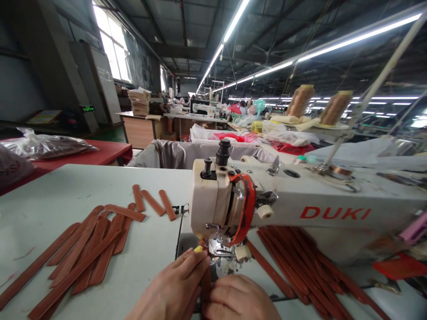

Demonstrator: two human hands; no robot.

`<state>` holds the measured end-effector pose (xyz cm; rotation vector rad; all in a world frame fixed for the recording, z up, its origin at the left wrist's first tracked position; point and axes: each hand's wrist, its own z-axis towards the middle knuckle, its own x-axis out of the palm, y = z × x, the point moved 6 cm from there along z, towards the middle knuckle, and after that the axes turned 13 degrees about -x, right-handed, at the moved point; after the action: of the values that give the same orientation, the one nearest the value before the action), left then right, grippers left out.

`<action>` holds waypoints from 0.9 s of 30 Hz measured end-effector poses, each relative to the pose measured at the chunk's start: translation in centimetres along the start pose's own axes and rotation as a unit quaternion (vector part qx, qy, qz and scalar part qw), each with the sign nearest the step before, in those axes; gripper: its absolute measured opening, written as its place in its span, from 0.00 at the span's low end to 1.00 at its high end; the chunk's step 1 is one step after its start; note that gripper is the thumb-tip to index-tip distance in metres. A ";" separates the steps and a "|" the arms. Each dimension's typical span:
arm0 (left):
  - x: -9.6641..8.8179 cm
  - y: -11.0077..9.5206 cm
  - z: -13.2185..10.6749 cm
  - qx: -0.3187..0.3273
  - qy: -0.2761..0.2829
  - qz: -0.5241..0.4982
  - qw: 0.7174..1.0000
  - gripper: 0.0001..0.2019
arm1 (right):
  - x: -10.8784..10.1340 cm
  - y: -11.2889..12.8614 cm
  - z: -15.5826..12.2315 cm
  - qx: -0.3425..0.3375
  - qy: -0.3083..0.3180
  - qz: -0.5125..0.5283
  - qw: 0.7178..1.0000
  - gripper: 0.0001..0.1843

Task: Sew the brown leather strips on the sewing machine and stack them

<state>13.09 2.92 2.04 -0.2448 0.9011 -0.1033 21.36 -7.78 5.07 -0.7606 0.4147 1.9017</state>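
Note:
A brown leather strap (206, 282) runs lengthwise under the presser foot area of a white sewing machine (208, 195). My left hand (178, 280) presses along the strap's left side, its fingertips close to the needle area. Something small and yellow (198, 249) shows at those fingertips; I cannot tell what it is. Lower down, on the right side, my right hand (242, 297) has curled fingers gripping the strap near its front part. The strap's far end is hidden by the fingers and the machine.
Left of the machine, a loose pile of brown straps (90, 249) lies on the pale table (30, 200), with several short pieces (152, 202) behind it. More long straps (300, 262) lie under the machine's arm. Thread cones (300, 101) stand at the back right.

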 end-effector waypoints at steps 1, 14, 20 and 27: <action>-0.2 -0.1 0.1 0.001 0.001 0.006 1.000 0.27 | -0.7 -0.9 -0.4 0.038 0.019 0.002 0.999 0.19; -1.8 -1.5 1.4 -0.017 -0.005 0.026 1.000 0.25 | -4.4 -6.9 -5.2 0.167 0.211 -0.255 0.929 0.17; -2.2 -1.7 1.4 -0.014 0.007 0.023 1.000 0.26 | -7.7 -6.6 -4.7 0.178 0.088 -0.205 0.958 0.13; -2.1 -1.5 1.4 -0.034 0.028 0.017 0.999 0.26 | -10.0 -5.6 -4.7 0.244 -0.014 -0.125 0.962 0.02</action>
<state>12.91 2.15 4.88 -0.2901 0.9647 -0.0481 30.87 -14.94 8.55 -0.4316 0.7033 1.4847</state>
